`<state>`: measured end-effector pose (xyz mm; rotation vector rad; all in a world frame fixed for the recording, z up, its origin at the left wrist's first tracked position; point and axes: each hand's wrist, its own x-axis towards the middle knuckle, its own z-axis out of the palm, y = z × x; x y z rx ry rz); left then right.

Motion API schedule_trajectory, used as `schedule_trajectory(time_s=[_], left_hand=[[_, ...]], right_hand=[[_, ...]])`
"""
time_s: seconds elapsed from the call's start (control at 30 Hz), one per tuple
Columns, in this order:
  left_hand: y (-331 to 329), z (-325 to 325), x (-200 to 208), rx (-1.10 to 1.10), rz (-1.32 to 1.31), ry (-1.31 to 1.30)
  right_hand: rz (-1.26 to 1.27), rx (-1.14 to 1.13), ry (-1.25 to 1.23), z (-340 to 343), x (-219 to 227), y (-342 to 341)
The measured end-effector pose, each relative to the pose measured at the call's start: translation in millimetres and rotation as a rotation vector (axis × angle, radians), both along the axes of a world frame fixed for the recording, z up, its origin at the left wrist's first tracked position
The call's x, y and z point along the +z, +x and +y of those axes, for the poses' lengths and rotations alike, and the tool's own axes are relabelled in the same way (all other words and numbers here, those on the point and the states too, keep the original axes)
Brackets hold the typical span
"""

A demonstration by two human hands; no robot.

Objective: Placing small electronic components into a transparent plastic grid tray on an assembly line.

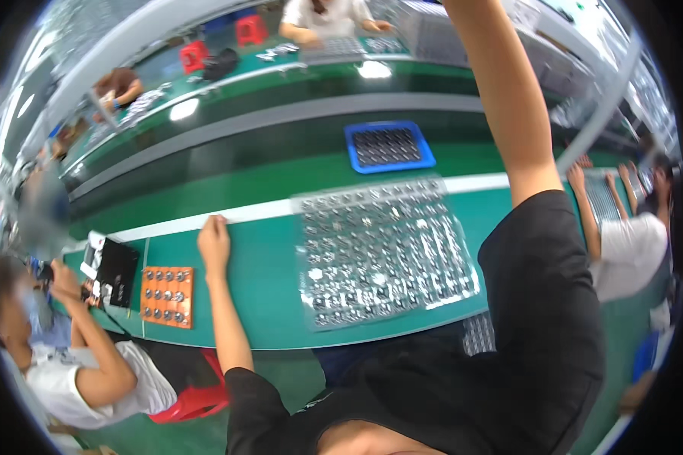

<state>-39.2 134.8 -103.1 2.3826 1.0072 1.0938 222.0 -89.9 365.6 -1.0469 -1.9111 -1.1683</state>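
Note:
My left hand [215,244] rests at the white strip along the far edge of the green bench. Its fingers are curled together; whatever they may hold is hidden. To its right lies a large clear plastic tray [379,254] with rows of small shiny metal parts in its pockets. An orange block [146,297] with rows of round metal parts sits to the left of my left forearm. My right arm [512,106] stretches up and away over the bench, and the hand is cut off by the top of the picture.
Beyond the white strip, a blue tray [430,158] holds dark parts on a green surface. A black box-like device [119,274] stands at the left, beside a seated co-worker. Other people work at the right and across the way. A grey post [603,102] slants at the right.

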Motion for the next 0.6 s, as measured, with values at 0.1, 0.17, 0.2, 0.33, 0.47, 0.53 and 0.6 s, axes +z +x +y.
schedule_trajectory(time_s=[0.1,0.17,0.2,0.33,0.47,0.53,0.6], left_hand=[[-20,0,-6,0.076,0.027,-0.011],[-28,3,-8,0.047,0.026,-0.053],[-21,0,-7,0.032,-0.012,-0.114],[9,-6,-19,-0.116,-0.135,-0.222],[52,-41,-11,-0.249,-0.121,-0.339],[75,-53,-11,-0.296,-0.118,-0.358],[89,-64,-11,-0.322,-0.073,-0.321]], right_hand=[[0.309,0.172,-0.481,-122,-116,54],[0.542,0.167,-0.751,-132,-172,45],[0.671,0.104,-0.867,-158,-198,56],[1.266,-0.260,-0.913,-230,-317,128],[1.426,-0.463,-0.751,-245,-410,192],[1.428,-0.484,-0.711,-245,-445,213],[1.129,-0.763,-0.550,-237,-468,225]])
